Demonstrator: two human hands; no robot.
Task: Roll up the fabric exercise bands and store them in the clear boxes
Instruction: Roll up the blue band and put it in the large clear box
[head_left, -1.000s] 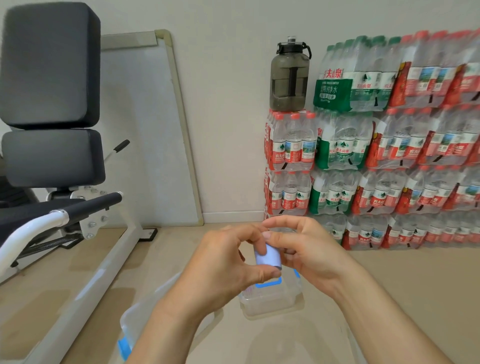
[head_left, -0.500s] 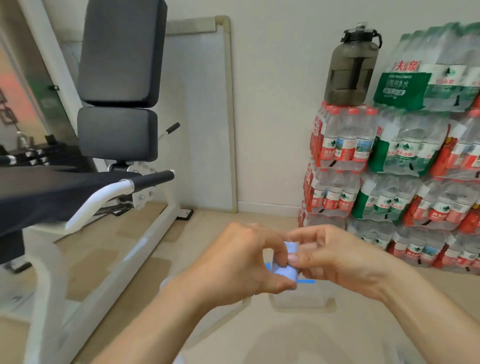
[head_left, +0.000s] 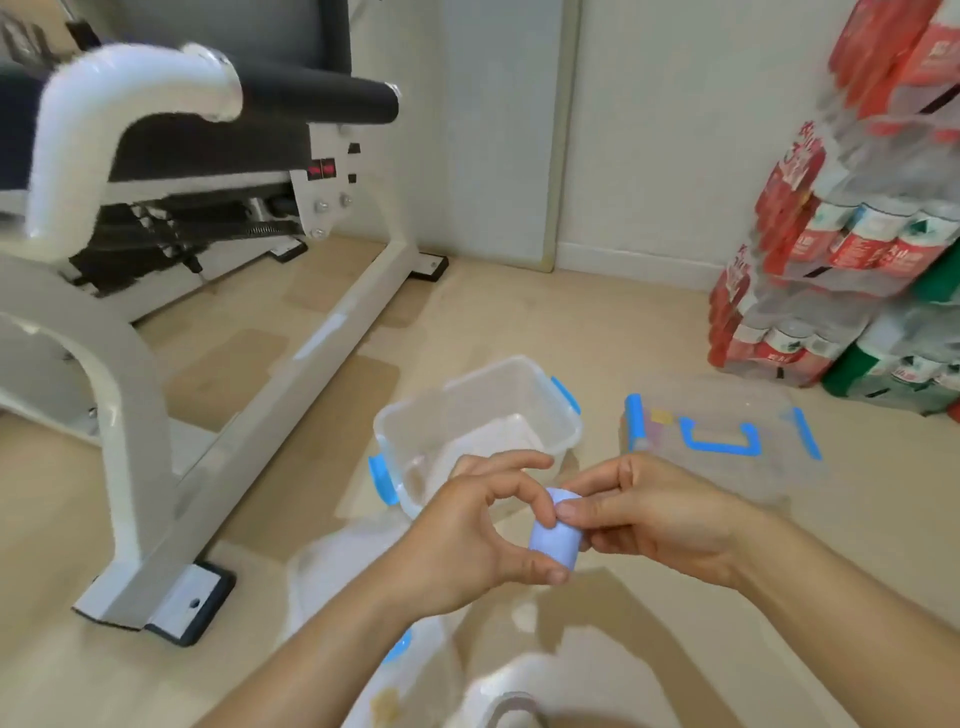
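A small lilac fabric band (head_left: 554, 539), rolled into a tight cylinder, is pinched between both my hands above the floor. My left hand (head_left: 467, 540) grips it from the left with thumb and fingers. From the right, my right hand (head_left: 649, 514) holds its top edge. Just beyond my hands an open clear box (head_left: 483, 410) with blue latches sits on the floor, with pale fabric at its bottom. To its right stands a second clear box (head_left: 722, 431), lidded, with a blue handle on top.
A white-framed exercise bench (head_left: 249, 395) with black pads fills the left side. Stacked packs of bottled water (head_left: 857, 234) stand at the right by the wall. A clear lid (head_left: 358, 587) with a blue latch lies on the floor under my forearms.
The view has tilted down and leftward, bringing the floor and both boxes into sight. My hands keep hold of the rolled lilac band, which now sits lower, near the open box.
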